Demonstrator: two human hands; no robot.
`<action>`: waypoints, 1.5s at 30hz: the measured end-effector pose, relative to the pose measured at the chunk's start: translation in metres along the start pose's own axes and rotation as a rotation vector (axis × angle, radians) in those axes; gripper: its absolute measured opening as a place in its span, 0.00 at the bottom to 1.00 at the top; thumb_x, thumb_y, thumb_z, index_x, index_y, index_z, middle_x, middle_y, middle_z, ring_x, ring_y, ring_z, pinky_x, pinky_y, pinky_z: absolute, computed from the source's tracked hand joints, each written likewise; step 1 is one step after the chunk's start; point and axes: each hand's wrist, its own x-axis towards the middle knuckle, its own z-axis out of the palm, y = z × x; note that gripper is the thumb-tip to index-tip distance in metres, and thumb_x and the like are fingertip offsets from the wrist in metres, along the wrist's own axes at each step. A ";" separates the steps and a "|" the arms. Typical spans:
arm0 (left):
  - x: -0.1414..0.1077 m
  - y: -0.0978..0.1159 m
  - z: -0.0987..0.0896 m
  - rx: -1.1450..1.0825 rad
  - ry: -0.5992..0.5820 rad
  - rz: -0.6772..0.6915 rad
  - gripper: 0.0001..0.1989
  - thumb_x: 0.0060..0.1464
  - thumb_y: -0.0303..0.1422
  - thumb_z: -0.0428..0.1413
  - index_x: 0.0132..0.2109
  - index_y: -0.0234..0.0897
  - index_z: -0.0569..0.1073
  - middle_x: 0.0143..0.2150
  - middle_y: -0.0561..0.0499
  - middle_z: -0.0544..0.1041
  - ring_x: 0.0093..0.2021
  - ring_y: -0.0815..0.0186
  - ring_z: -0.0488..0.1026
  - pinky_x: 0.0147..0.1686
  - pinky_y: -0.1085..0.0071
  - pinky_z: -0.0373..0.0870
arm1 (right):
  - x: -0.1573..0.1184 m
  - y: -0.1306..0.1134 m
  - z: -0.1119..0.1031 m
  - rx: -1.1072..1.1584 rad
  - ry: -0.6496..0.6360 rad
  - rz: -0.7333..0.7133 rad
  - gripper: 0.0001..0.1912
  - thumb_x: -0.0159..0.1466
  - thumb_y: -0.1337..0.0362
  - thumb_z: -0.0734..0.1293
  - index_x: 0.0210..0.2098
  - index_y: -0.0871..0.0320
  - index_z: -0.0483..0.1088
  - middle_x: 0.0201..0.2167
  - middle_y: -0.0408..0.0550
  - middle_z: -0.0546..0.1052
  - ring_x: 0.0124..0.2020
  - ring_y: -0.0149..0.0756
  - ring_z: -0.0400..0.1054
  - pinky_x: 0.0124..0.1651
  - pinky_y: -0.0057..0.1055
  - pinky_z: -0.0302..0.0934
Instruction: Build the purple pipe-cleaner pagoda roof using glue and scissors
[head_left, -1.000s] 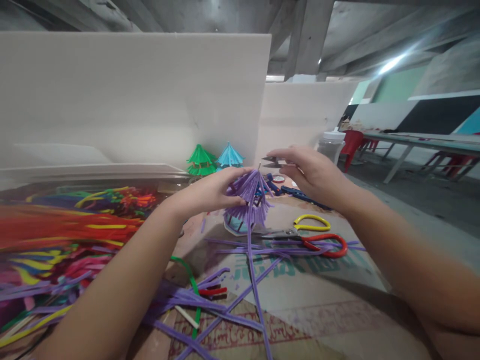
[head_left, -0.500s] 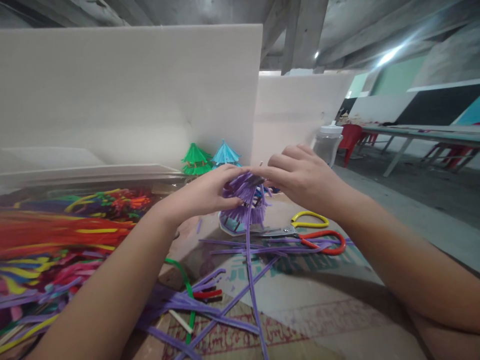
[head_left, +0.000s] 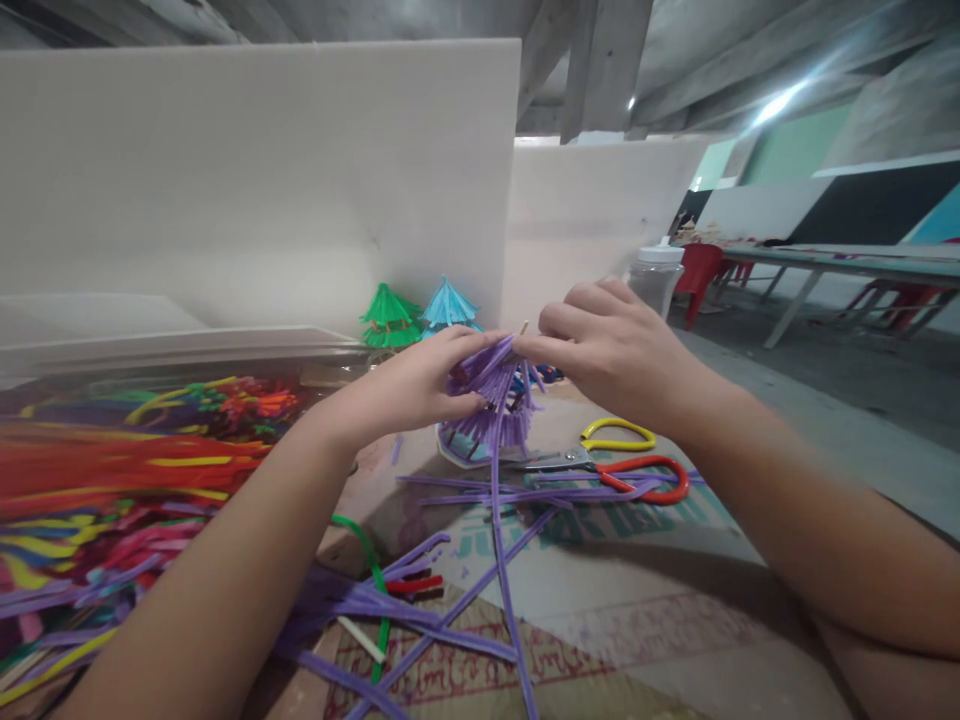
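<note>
Between my hands stands a small tiered tower (head_left: 510,425) covered in purple pipe cleaners, with a thin stick poking out of its top. My left hand (head_left: 442,375) grips its upper roof from the left, thumb below and fingers above. At the peak, my right hand (head_left: 592,330) pinches the top end of a long purple pipe cleaner (head_left: 498,530), which hangs down the front and runs toward me over the table. The tower's far side is hidden. Scissors (head_left: 630,470) with one yellow and one red handle lie just right of its base, on several purple pipe cleaners.
Bundles of coloured pipe cleaners (head_left: 135,460) fill the left side. Loose purple pipe cleaners (head_left: 360,605) and a green one (head_left: 367,545) lie nearer. Behind stand a green tower (head_left: 390,318), a blue tower (head_left: 448,305), a clear bottle (head_left: 655,275) and a white panel (head_left: 262,180).
My right fingers have drawn in closer at the tower's peak, their index finger now more bent. More of the stick and roof top shows. My left hand keeps its hold.
</note>
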 end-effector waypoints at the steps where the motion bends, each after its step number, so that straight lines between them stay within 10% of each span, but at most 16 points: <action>1: 0.000 0.000 0.000 -0.001 0.001 -0.003 0.32 0.58 0.34 0.57 0.68 0.44 0.60 0.61 0.44 0.68 0.60 0.58 0.67 0.60 0.62 0.63 | 0.000 0.000 0.000 -0.007 0.008 -0.006 0.13 0.72 0.67 0.57 0.47 0.50 0.72 0.36 0.47 0.75 0.39 0.39 0.60 0.44 0.39 0.51; 45: 0.001 0.001 0.000 0.016 0.005 0.016 0.32 0.58 0.33 0.56 0.68 0.42 0.60 0.59 0.44 0.69 0.59 0.58 0.67 0.58 0.61 0.65 | 0.001 0.001 -0.003 -0.020 0.037 -0.052 0.12 0.68 0.72 0.61 0.46 0.56 0.74 0.34 0.48 0.75 0.36 0.40 0.60 0.42 0.35 0.48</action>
